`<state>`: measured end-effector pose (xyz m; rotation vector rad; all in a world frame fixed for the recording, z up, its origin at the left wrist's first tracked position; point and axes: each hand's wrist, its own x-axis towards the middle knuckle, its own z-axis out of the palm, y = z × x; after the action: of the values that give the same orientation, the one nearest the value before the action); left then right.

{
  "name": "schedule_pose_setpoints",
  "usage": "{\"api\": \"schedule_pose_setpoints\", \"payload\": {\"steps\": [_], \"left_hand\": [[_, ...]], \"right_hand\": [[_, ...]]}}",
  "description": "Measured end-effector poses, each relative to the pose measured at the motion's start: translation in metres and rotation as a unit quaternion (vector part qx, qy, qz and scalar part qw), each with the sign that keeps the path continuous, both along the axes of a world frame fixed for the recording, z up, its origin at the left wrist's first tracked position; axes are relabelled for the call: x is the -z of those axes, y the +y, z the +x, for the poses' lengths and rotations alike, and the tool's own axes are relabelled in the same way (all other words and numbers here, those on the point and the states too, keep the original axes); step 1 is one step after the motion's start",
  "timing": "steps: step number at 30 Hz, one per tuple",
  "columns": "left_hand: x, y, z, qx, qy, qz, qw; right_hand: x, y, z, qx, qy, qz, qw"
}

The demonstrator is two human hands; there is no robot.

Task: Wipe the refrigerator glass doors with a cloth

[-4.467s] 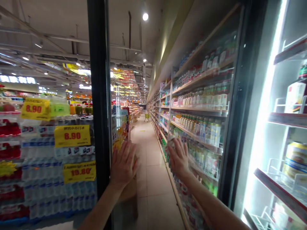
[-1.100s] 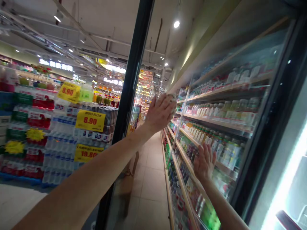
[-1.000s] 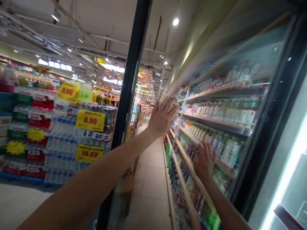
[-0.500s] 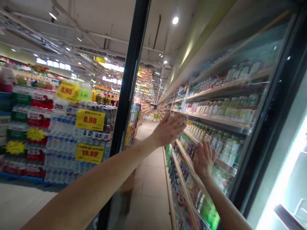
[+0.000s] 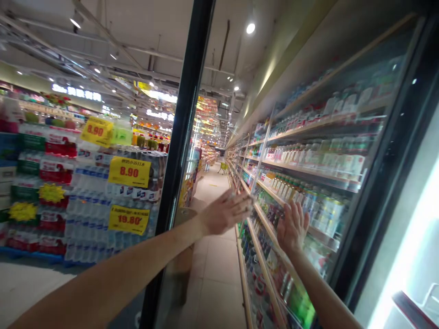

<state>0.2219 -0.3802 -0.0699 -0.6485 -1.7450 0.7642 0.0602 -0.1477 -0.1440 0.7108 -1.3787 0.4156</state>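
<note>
**Both hands open at a black-edged glass door**

Nearest my camera, I see the left hand [image 5: 226,213] reaching across the view, fingers spread and blurred; I can't tell whether anything thin lies under its palm. The right hand [image 5: 292,227] is raised beside it, open, with its fingers up. Both are at the glass door [image 5: 183,128], which stands upright in front of me, though I can't make out exactly where skin meets pane. At the right edge I get a bright light strip [image 5: 404,249] and a dark shelf edge [image 5: 414,310]. Through the pane run shelves of bottles [image 5: 308,170]. Left of the door, bottle packs [image 5: 85,217] are stacked under yellow price signs [image 5: 129,172]. Far down the aisle stands a green cart [image 5: 223,167].
</note>
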Motion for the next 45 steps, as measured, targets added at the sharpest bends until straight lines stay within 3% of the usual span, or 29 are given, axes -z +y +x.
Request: {"api": "schedule_pose_setpoints", "payload": {"steps": [1,3,6,8,10,13,15,17,21,23,26,28,30,32,34,36,38,40,42,45], "left_hand": [[0.009,-0.002,0.001,0.006,-0.018,-0.047,0.999],[0.007,-0.006,0.004,-0.002,-0.016,-0.052,0.999],[-0.025,-0.011,0.008,-0.039,0.058,0.12,0.99],[-0.033,-0.011,0.009,-0.055,0.081,0.198,0.975],[-0.013,-0.009,0.009,-0.051,0.042,0.161,0.985],[0.042,-0.005,0.009,-0.006,-0.083,-0.037,0.996],[0.061,-0.007,0.009,0.013,-0.142,-0.113,0.983],[0.051,-0.011,0.011,0.003,-0.137,-0.083,0.987],[0.002,-0.022,0.018,-0.048,-0.006,0.128,0.991],[0.001,-0.026,0.022,-0.055,0.022,0.156,0.986],[0.03,-0.031,0.03,-0.04,-0.02,0.056,0.997],[0.041,-0.036,0.034,-0.037,-0.037,0.017,0.999],[0.031,-0.04,0.035,-0.049,0.005,0.082,0.995],[0.01,-0.04,0.033,-0.067,0.079,0.207,0.973],[-0.002,-0.034,0.028,-0.074,0.119,0.273,0.952],[0.005,-0.024,0.021,-0.07,0.084,0.218,0.97],[0.024,-0.013,0.013,-0.047,0.005,0.069,0.996],[0.033,-0.006,0.008,-0.021,-0.053,-0.053,0.997],[0.019,-0.004,0.005,-0.016,-0.053,-0.054,0.997],[-0.032,-0.003,0.005,-0.045,0.035,0.128,0.99]], "right_hand": [[0.0,0.0,0.0,0.001,0.003,0.0,1.0],[0.0,0.0,0.0,0.004,0.01,0.002,1.0],[0.0,0.0,0.0,0.005,0.011,0.006,1.0],[0.0,0.0,0.0,0.002,0.006,0.006,1.0],[0.0,0.0,0.0,-0.003,0.005,0.005,1.0],[0.0,0.0,0.0,-0.004,0.01,0.005,1.0],[-0.001,0.0,0.0,-0.001,0.011,0.006,1.0],[-0.001,0.0,0.001,0.001,0.011,0.006,1.0],[-0.001,0.001,0.002,-0.007,0.012,0.005,1.0],[-0.001,0.001,0.002,-0.008,0.01,0.004,1.0],[0.0,0.001,0.0,-0.007,0.009,0.004,1.0],[0.0,0.0,-0.001,-0.006,0.009,0.004,1.0],[0.001,0.0,-0.002,-0.006,0.011,0.002,1.0],[0.0,-0.001,-0.002,-0.005,0.013,0.0,1.0],[0.0,-0.002,0.0,-0.002,0.012,-0.001,1.0],[-0.001,-0.002,0.001,0.0,0.012,-0.002,1.0],[-0.001,-0.002,0.002,0.0,0.013,-0.003,1.0],[-0.002,-0.002,0.002,0.0,0.012,-0.003,1.0],[-0.002,-0.001,0.002,0.002,0.011,0.0,1.0],[-0.002,-0.001,0.002,0.0,0.011,-0.001,1.0]]}}
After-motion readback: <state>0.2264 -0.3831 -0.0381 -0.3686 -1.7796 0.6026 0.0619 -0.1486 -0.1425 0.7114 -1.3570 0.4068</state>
